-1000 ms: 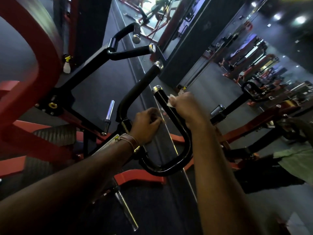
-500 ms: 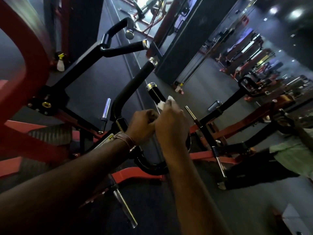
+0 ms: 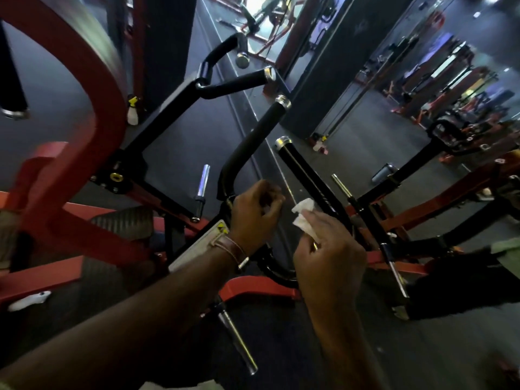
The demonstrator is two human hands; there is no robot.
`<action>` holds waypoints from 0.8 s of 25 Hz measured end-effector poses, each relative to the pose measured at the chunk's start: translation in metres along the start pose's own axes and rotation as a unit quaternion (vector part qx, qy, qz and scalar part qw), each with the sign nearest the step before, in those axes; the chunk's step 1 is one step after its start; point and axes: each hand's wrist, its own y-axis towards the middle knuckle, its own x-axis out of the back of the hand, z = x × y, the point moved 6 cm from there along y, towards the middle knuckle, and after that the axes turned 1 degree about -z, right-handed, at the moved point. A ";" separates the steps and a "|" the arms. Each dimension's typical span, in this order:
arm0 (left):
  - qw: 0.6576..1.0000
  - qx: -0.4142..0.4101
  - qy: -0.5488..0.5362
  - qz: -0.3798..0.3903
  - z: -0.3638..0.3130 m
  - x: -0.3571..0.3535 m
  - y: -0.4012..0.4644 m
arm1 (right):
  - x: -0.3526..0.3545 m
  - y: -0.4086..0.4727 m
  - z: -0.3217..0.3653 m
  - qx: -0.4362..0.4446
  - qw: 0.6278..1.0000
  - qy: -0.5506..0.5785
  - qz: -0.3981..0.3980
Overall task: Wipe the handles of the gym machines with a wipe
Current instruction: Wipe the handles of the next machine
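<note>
Black U-shaped handle (image 3: 254, 142), two prongs, each tipped with one silver cap. One white wipe (image 3: 303, 218), crumpled, pinched in the fingers of the right hand (image 3: 329, 257); it sticks out above the fingertips and lies against the side of the right prong (image 3: 309, 178), low on its length. Whether the right fingers also wrap that prong: cannot tell, the back of the hand covers them. Left hand (image 3: 254, 218) closed in a loose fist at the base of the left prong, just left of the wipe; fingers curled together, their grip on the bar hidden on the far side. One brown strap (image 3: 229, 249) on the left wrist.

Second black handle (image 3: 233, 83), beyond the fingertips, also two prongs, two silver caps. One spray bottle (image 3: 132, 112), yellow nozzle, on the floor well left of the hands, half hidden by the red frame (image 3: 92, 108). Three chrome pegs counted: one (image 3: 202, 184) left of the left knuckles, one (image 3: 237, 339) below the left wrist, one (image 3: 342, 185) right of the wipe.

Bend of the U is covered by both hands. Machines at far right are dim and blurred; count not possible.
</note>
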 end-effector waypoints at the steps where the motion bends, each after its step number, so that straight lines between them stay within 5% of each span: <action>1: 0.999 -0.016 0.024 -0.025 0.000 0.011 -0.007 | -0.008 0.002 0.005 -0.037 0.998 0.057 0.009; 5: 0.979 -0.008 0.186 -0.088 0.033 0.059 -0.026 | -0.068 0.022 0.016 -0.208 0.924 0.286 0.143; 9: 0.978 0.206 -0.017 0.007 0.089 0.064 -0.033 | -0.127 0.041 0.046 -0.092 0.954 0.194 0.211; 13: 0.974 0.198 -0.090 0.067 0.086 0.066 -0.022 | -0.156 0.060 0.066 0.033 0.971 0.109 0.209; 18: 0.948 0.252 -0.152 0.118 0.095 0.060 -0.014 | -0.163 0.107 0.060 0.061 0.993 -0.039 0.098; 20: 0.938 0.269 -0.170 0.139 0.101 0.057 -0.013 | -0.173 0.096 0.063 0.082 0.976 -0.046 0.196</action>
